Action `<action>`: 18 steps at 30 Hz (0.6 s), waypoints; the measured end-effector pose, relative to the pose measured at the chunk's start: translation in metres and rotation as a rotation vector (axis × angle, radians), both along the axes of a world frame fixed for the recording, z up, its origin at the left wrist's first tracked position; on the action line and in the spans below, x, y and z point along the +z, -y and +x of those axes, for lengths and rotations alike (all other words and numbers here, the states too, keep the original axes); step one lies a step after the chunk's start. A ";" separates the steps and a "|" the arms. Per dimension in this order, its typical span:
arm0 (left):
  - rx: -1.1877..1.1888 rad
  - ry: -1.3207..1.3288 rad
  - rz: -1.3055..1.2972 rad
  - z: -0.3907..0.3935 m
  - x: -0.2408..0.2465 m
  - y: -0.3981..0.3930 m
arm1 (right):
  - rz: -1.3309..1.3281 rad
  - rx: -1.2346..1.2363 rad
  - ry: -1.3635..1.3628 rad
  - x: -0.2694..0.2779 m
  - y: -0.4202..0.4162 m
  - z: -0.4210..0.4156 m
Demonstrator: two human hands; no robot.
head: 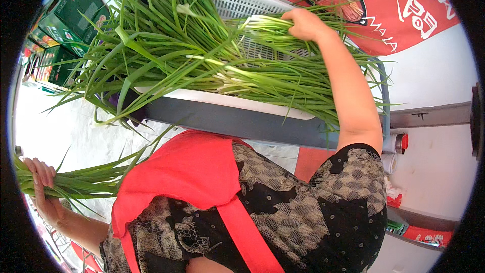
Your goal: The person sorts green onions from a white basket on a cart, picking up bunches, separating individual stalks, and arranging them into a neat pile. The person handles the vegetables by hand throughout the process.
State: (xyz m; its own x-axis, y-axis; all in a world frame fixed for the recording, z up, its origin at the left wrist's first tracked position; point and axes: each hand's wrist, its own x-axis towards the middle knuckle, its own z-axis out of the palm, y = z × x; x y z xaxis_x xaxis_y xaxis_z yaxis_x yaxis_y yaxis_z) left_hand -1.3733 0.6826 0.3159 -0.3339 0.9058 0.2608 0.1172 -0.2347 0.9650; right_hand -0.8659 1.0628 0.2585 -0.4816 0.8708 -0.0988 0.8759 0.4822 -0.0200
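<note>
My left hand (43, 185) is at the far left, closed around a bunch of long green scallions (89, 180) whose leaves trail toward my red apron. My right hand (306, 24) reaches into a white perforated plastic basket (250, 2) and rests on a bundle of scallions (267, 26) with pale root ends pointing left. Whether those fingers grip the bundle is hard to see, as the palm faces down. More scallions (182, 41) heap over the basket's left side, and another layer (265, 79) lies along its near side.
The basket sits on a grey-topped stand (227, 119), with scallion leaves hanging past its edges. Stacked green cartons (72, 15) are at the upper left. Behind the basket hangs a red printed cloth (401, 11). White containers (390, 163) stand at the right, by a shelf (428, 115).
</note>
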 end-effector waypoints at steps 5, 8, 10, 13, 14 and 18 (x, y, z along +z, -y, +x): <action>0.083 0.062 0.008 0.021 -0.004 -0.002 | -0.069 0.099 -0.115 0.009 -0.010 0.008; -0.125 0.024 0.016 0.024 -0.003 -0.006 | -0.069 0.166 -0.047 0.010 0.005 0.006; -0.085 0.006 0.006 0.028 -0.006 -0.004 | -0.155 0.179 0.095 0.020 0.024 -0.002; -0.083 0.025 0.006 0.040 -0.008 -0.005 | -0.491 0.289 0.114 0.020 0.055 0.000; -0.082 0.028 0.005 0.044 -0.008 -0.007 | -0.503 0.355 0.079 0.010 0.059 0.004; -0.012 -0.010 -0.042 0.065 -0.007 -0.009 | -0.582 0.004 0.049 0.014 0.046 0.002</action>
State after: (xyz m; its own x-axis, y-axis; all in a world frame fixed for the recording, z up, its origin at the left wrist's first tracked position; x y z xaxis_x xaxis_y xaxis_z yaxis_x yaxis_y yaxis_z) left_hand -1.3087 0.6917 0.3084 -0.3205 0.9199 0.2260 0.1239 -0.1958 0.9728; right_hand -0.8642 1.0169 0.2722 -0.4673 0.6648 -0.5828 0.8808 0.4070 -0.2419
